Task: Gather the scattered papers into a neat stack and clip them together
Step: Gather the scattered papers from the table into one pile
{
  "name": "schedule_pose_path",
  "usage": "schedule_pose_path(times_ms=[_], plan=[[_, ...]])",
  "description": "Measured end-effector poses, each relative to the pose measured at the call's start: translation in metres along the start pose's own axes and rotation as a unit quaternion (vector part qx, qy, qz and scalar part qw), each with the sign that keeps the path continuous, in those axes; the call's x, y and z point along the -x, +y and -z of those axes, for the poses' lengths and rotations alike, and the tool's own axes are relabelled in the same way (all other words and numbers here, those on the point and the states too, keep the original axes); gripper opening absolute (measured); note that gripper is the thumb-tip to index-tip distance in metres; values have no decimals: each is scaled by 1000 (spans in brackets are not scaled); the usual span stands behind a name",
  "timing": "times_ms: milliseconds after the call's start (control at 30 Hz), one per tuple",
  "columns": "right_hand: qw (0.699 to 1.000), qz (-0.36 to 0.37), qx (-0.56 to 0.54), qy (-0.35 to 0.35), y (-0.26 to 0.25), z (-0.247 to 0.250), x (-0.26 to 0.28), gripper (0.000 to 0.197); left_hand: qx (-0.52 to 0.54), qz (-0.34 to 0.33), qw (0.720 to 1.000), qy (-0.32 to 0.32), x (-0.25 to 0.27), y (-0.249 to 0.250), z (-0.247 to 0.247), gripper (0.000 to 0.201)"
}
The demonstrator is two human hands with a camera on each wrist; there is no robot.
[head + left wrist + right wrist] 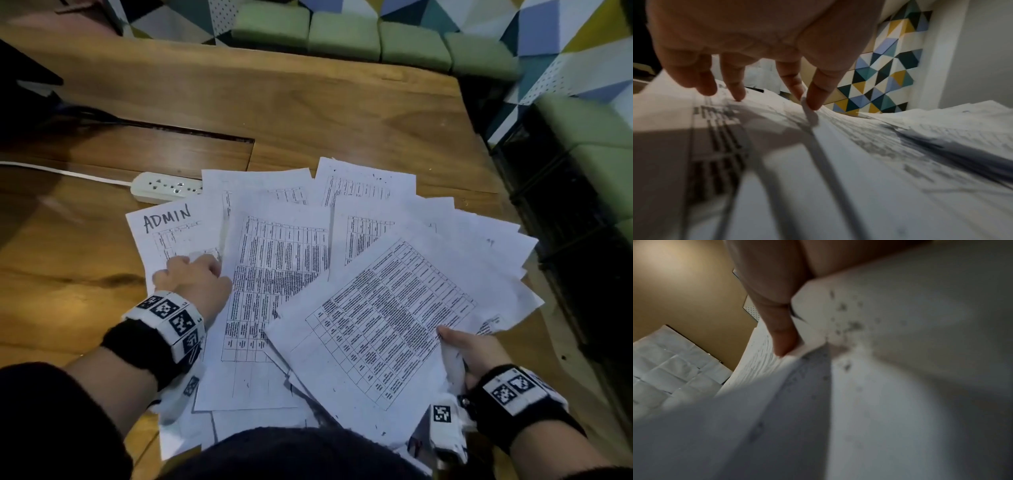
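Observation:
Several printed white sheets (281, 267) lie fanned and overlapping on the wooden table (308, 113). The leftmost sheet (164, 222) has "ADMIN" handwritten on it. My left hand (191, 274) rests over that sheet; in the left wrist view the left hand (807, 104) pinches the raised edge of a printed sheet (838, 138) between two fingertips. My right hand (469, 349) grips a tilted sheaf of sheets (394, 308) at its near right corner, thumb on top. The right wrist view shows the thumb (783, 337) pressing on the sheaf (900, 353). No clip is visible.
A white power strip (164, 186) with its cord lies just left of the far sheets. Behind it is a dark recessed slot (154, 147) in the tabletop. The table's right edge runs close to the papers. Green cushions (342, 37) line the far side.

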State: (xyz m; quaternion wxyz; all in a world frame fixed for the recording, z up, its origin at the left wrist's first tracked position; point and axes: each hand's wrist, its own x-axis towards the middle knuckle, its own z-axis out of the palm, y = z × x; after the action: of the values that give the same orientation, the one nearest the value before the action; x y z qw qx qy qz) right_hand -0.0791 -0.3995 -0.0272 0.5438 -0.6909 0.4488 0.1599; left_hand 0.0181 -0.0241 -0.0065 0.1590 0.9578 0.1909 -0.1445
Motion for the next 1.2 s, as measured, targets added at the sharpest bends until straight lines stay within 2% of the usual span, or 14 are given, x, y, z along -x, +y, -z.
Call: schedule_pose_path(times_ms=[133, 233, 333, 400, 467, 533, 633, 700, 800, 900, 967, 1033, 1100, 1200], plan=[[1000, 3, 7, 4, -8, -6, -1, 66, 97, 38, 995, -5, -3, -1, -2, 10], [1000, -16, -3, 16, -7, -7, -2, 53, 254, -32, 966, -13, 10, 16, -4, 11], [999, -26, -7, 21, 0, -3, -2, 51, 230, -95, 968, 35, 12, 29, -5, 14], [999, -29, -21, 28, 3, -3, -4, 41, 134, -46, 987, 73, 2, 26, -5, 12], [999, -25, -27, 27, 4, -4, -5, 42, 94, 50, 994, 37, -6, 18, -3, 8], [999, -21, -24, 26, 4, -3, -9, 41, 106, 101, 989, 14, -9, 13, -4, 8], [999, -15, -33, 33, 3, -3, -11, 40, 157, 115, 980, 33, -12, 14, -6, 10], [998, -18, -42, 35, 5, -4, -13, 35, 236, 81, 967, 49, -10, 19, -7, 8], [999, -15, -44, 23, 6, -5, -14, 38, 329, -61, 939, 73, -2, 30, -10, 5], [998, -22, -48, 25, 7, -4, -15, 40, 344, -132, 924, 105, 0, 39, -9, 3], [998, -25, -44, 35, 8, -2, -15, 35, 275, -74, 951, 119, -10, 39, -9, 26], [998, -25, -50, 42, 8, -1, -17, 37, 182, 39, 980, 75, -15, 39, -6, 61], [997, -24, -57, 43, 8, 0, -18, 37, 164, 96, 981, 29, -15, 44, -3, 78], [997, -30, -67, 34, 9, -1, -16, 41, 241, 116, 964, 15, -23, 44, -7, 81]])
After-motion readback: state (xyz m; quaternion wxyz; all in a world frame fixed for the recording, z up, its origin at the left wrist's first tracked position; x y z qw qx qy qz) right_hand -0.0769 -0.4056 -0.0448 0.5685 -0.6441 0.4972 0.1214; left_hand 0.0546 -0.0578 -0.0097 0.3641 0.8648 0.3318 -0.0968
